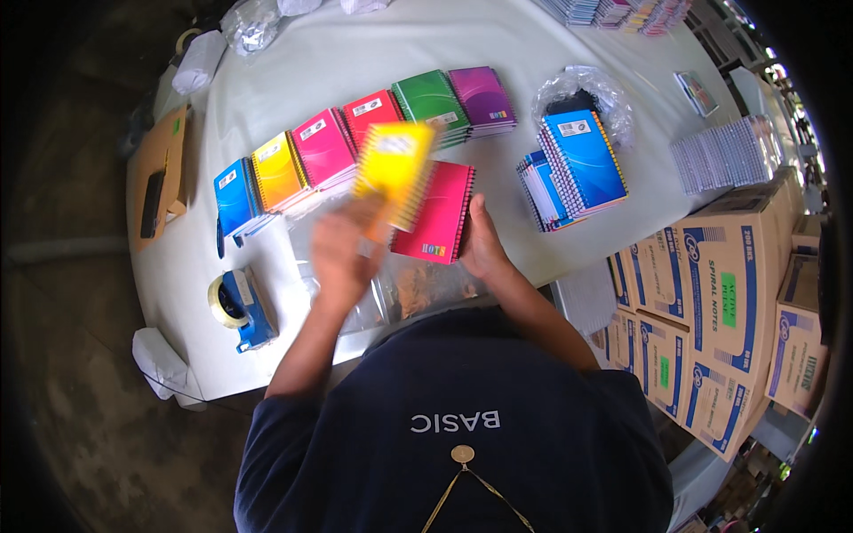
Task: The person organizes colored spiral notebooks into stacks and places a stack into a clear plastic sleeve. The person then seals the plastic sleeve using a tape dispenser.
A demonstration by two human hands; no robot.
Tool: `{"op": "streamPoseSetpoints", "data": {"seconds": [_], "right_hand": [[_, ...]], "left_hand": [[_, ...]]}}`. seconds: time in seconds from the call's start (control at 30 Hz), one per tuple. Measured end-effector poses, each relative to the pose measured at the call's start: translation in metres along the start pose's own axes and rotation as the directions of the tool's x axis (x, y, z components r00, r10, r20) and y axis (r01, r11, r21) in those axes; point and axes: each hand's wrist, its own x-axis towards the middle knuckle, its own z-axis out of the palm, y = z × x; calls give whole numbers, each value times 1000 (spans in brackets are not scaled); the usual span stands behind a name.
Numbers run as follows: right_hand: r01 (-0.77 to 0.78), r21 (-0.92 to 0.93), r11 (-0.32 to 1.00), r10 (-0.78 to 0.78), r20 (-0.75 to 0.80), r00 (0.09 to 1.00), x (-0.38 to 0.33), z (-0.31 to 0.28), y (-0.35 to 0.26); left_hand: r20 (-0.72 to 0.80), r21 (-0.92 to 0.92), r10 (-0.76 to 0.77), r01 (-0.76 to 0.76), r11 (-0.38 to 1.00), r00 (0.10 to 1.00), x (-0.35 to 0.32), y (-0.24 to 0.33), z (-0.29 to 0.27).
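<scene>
My left hand (346, 249) is closed on a yellow spiral notebook (395, 164), which is tilted and blurred by motion. Directly behind and below it, my right hand (484, 240) grips the spiral edge of a pink spiral notebook (442, 213). The yellow one overlaps the pink one's left side. Beyond both hands runs a slanting row of notebook stacks: blue (234, 188), yellow (281, 167), pink (322, 142), red (369, 115), green (428, 99) and purple (482, 96). Farther right stands another blue notebook stack (582, 164), its books fanned out.
A blue tape dispenser (251, 309) stands at the left front. A phone (153, 202) lies on cardboard (175, 147) at the left edge. Clear plastic (354, 306) lies near my body. Cartons (724, 280) are piled at right, near wrapped notebooks (720, 155).
</scene>
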Motion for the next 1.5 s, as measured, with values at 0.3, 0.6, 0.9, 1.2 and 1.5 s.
{"op": "streamPoseSetpoints", "data": {"seconds": [0.3,0.6,0.9,1.2,1.5], "right_hand": [[152,-623,767,0,237,971,-10,-21,-11],[377,-691,617,-256,277,926,-8,-58,28],[231,-742,629,-101,216,971,-13,-32,5],[-74,-392,917,82,3,997,-16,-12,-8],[-170,-183,968,166,-41,985,-16,-4,-7]], "left_hand": [[530,-716,-461,667,206,712,-31,-4,57],[558,-705,-369,659,262,744,-69,4,117],[645,-681,-391,726,97,657,-75,0,101],[135,355,-505,434,828,852,-55,-169,-23],[205,472,-784,642,604,586,-57,-186,-73]]}}
